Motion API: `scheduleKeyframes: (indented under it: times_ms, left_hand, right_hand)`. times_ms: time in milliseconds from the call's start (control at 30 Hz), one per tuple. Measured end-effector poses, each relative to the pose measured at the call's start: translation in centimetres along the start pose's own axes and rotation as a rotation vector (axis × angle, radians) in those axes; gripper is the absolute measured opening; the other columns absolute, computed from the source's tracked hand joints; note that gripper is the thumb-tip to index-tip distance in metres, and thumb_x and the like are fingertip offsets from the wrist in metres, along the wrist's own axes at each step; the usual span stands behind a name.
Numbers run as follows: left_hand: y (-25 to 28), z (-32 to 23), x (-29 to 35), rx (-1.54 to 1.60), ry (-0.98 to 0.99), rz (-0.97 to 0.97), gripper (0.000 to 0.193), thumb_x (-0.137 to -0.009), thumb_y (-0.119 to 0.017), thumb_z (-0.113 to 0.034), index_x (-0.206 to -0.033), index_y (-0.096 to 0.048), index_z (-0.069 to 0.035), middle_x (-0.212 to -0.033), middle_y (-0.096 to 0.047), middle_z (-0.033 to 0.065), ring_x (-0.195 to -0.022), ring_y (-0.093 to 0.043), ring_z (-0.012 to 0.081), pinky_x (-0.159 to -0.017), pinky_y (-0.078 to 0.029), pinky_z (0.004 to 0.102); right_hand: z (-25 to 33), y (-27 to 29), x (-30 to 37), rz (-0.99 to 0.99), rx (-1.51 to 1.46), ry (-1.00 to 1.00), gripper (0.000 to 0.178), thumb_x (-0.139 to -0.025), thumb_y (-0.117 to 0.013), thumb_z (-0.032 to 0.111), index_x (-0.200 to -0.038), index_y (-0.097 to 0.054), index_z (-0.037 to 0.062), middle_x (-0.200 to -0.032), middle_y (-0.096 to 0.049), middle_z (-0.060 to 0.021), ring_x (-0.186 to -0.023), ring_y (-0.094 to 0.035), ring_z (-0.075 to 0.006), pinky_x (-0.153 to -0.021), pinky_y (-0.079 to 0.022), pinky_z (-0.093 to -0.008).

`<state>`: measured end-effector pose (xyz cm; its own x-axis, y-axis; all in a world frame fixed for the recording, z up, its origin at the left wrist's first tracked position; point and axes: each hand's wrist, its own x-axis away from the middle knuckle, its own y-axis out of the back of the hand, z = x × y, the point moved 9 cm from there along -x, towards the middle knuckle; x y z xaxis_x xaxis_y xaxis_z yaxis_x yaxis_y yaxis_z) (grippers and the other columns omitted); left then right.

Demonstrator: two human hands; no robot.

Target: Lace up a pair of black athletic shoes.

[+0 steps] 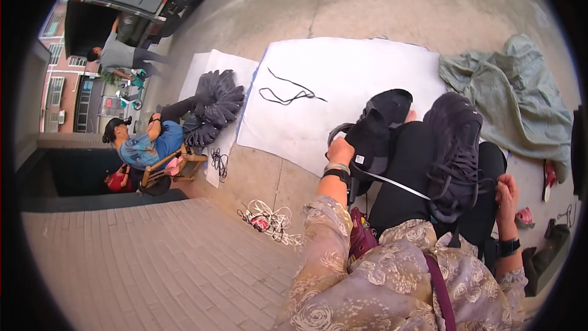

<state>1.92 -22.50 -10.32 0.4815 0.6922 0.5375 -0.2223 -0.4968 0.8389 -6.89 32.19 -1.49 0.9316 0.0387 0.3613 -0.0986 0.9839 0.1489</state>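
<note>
- My left hand (340, 152) is curled closed at the near side of a black cap-like piece (369, 144); my knuckles hide exactly how much of it I have.
- My right hand (506, 190) is out beside my right thigh, fingers drawn together and narrow. A thin dark strand (484, 180) points that way from the bundle, but I can't tell whether I'm pinching it.
- The dark bundle (454, 147) rests in my lap, ridged and loosely looped along its front. The cap-like piece lies left of it, over my left leg, with a small white tag (359, 160) facing up.
- A pale strip (395, 182) runs nearly straight from below my left hand, across my black trousers (409, 153), to the bundle's lower end. I'd keep it flat and evenly drawn; a twist would likely make the pull uneven.
- I think a steady left grip suits this best, with any finer pulling left to the right fingers, in short, gentle draws.
- Squeezing my thighs lightly should stop the bundle rolling off, since neither hand seems to be propping it.
- I'd keep the strand and strip uncrossed, as they could snag on each other.
- Ahead, a black cord (313, 94) lies looped on the white sheet (355, 64), well apart from my hands.
</note>
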Motion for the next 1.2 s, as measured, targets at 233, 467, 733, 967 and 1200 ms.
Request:
scheduleKeyframes:
  times_ms: [233, 467, 733, 967, 1200]
  left_hand:
    - [10.5, 4.3, 3.1, 0.466, -0.186, -0.576, 0.027, -0.082, -0.057, -0.019, -0.1, -0.055, 0.001, -0.084, -0.062, 0.0259, -0.084, -0.059, 0.0422, -0.073, -0.047, 0.0464]
    - [17.3, -4.0, 16.4, 0.801, -0.724, -0.767, 0.012, -0.083, -0.055, -0.004, -0.094, -0.055, 0.001, -0.07, -0.062, 0.0165, -0.062, -0.062, 0.023, -0.059, -0.047, 0.0306]
    - [12.9, -5.4, 13.9, 0.619, -0.57, -0.397, 0.039, -0.088, -0.05, -0.035, -0.1, -0.058, 0.001, -0.071, -0.061, 0.0207, -0.07, -0.062, 0.0303, -0.066, -0.047, 0.0368]
    - [8.1, -5.4, 16.6, 1.276, -0.789, 0.301, 0.076, -0.082, -0.06, -0.046, -0.135, -0.03, -0.002, -0.117, -0.052, 0.0103, -0.104, -0.05, 0.0181, -0.092, -0.037, 0.0301]
    - [6.3, -4.6, 18.4, 1.415, -0.67, 0.375, 0.032, -0.079, -0.064, -0.007, -0.106, -0.047, -0.001, -0.103, -0.062, 0.0182, -0.098, -0.058, 0.0226, -0.095, -0.041, 0.0351]
  right_hand:
    - [10.8, -9.4, 7.7, 0.21, 0.96, 0.906, 0.045, -0.069, -0.065, 0.039, -0.092, -0.054, 0.0013, -0.092, -0.048, -0.0145, -0.094, -0.044, -0.0341, -0.085, -0.032, -0.0433]
    - [7.6, -11.6, 5.6, 0.23, 1.046, 0.946, 0.041, -0.07, -0.063, 0.028, -0.093, -0.052, -0.0038, -0.105, -0.051, -0.0162, -0.108, -0.044, -0.0361, -0.105, -0.018, -0.054]
    - [6.3, -10.9, 0.5, 0.196, 0.962, 0.893, 0.03, -0.08, -0.055, 0.02, -0.098, -0.051, -0.0031, -0.097, -0.054, -0.0165, -0.097, -0.05, -0.0348, -0.103, -0.025, -0.0482]
    - [5.0, -10.5, -1.0, 0.226, 1.035, 0.722, 0.036, -0.08, -0.054, 0.024, -0.103, -0.051, -0.0027, -0.098, -0.056, -0.0176, -0.1, -0.05, -0.036, -0.099, -0.03, -0.0463]
    - [7.0, -13.3, -0.8, 0.335, 0.977, 0.82, 0.036, -0.08, -0.057, 0.028, -0.101, -0.05, 0.0004, -0.095, -0.054, -0.0151, -0.097, -0.051, -0.0336, -0.098, -0.03, -0.0464]
